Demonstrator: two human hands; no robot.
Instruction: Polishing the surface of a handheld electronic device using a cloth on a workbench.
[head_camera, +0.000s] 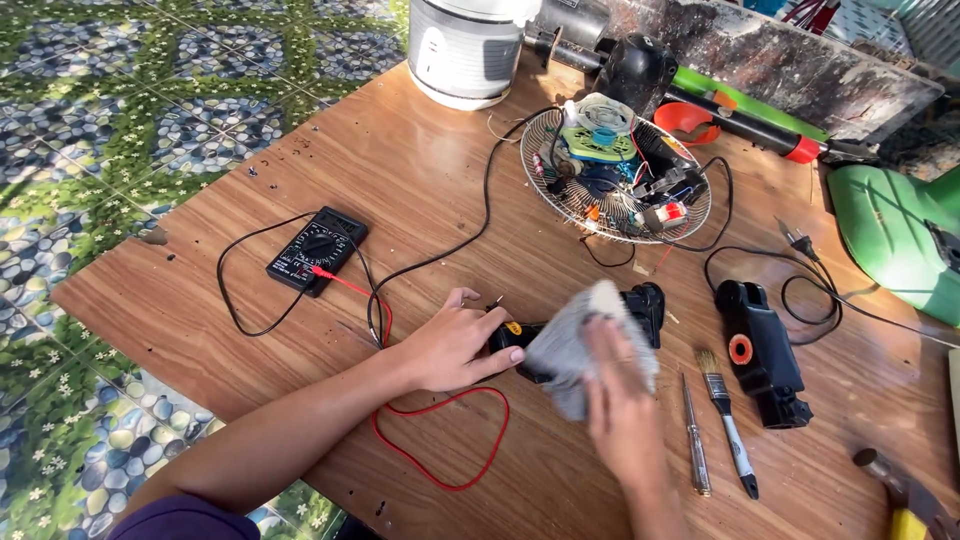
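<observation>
Head view, looking down on a wooden table (420, 200) set over a patterned tile floor (120, 110). The left hand (452, 345) rests at centre with its fingers curled around one end of a black plastic housing (645, 305), holding that end steady against the tabletop. The right hand (622, 405) is closed on a grey cloth (572, 350), pressing it flat onto the middle of the same housing; the cloth hides most of the part, so only its two ends show. The housing's long axis runs roughly left to right across the table, tilted slightly upward toward the right, with the left hand at its nearer left end and the right hand directly over its centre. Both hands touch it; neither is free.

Just right of the hands lie a screwdriver (695, 440) and a small paintbrush (728, 425), side by side, their shafts pointing away from the person. Beyond them sits a second black housing (762, 355) with an orange ring. A black multimeter (317, 250) lies to the left, its red lead (440, 450) looping beneath the left forearm. Farther back, a wire fan guard (610, 180) holds loose electrical parts, and a white fan base (465, 50) stands at the far edge. A green casing (895, 240) lies at the right edge.
</observation>
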